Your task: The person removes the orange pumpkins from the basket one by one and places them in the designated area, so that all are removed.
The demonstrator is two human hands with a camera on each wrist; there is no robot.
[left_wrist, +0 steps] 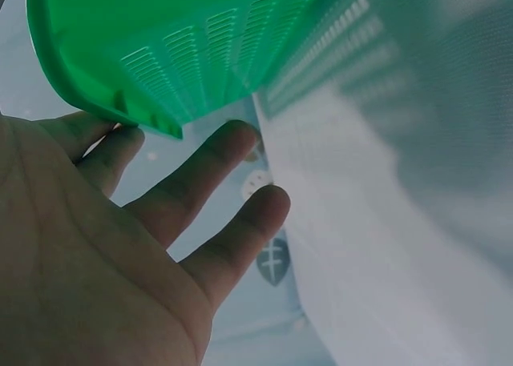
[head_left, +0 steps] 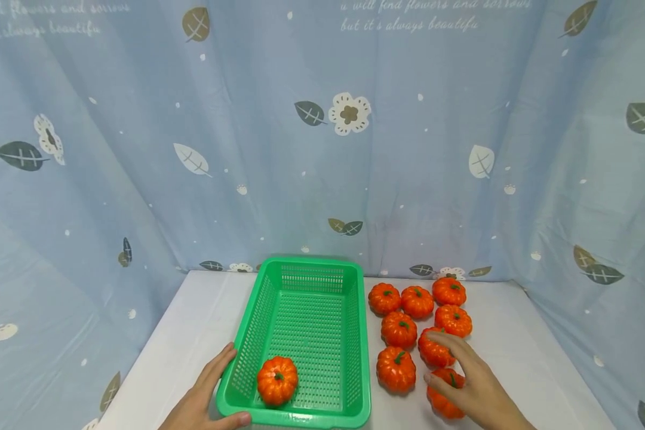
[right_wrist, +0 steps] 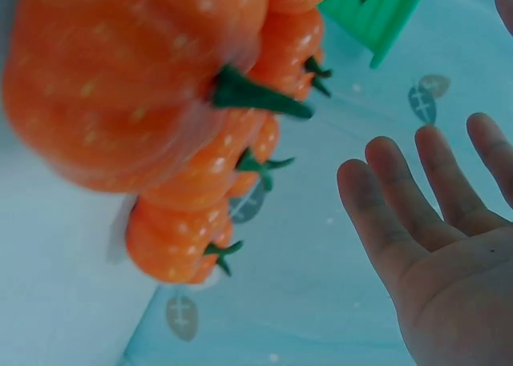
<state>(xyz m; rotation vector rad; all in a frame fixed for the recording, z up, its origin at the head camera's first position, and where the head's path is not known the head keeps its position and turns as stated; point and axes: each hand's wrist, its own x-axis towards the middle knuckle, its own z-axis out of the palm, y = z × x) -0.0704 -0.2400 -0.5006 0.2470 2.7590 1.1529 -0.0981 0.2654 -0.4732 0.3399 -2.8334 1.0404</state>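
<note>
A green plastic basket [head_left: 365, 352] with slotted walls sits on the white table. Inside it, near the front left corner, lies an orange toy pumpkin [head_left: 274, 389] with a green stem. My left hand [head_left: 196, 399] rests at that corner, its fingers spread along the outside and thumb by the front rim; the left wrist view shows fingertips touching beneath the basket rim [left_wrist: 68, 94]. My right hand [head_left: 481, 385] hovers over the pumpkins on the right, fingers extended, partly covering the nearest pumpkin [head_left: 442, 403] and another pumpkin [head_left: 432, 352]. The right wrist view shows a gap between the hand and a large-looking pumpkin [right_wrist: 120, 86].
Several more pumpkins [head_left: 399, 329] stand close together right of the basket, running back to a far pumpkin [head_left: 449, 291]. A blue patterned curtain [head_left: 408, 179] hangs behind and beside the white tabletop [head_left: 537, 352].
</note>
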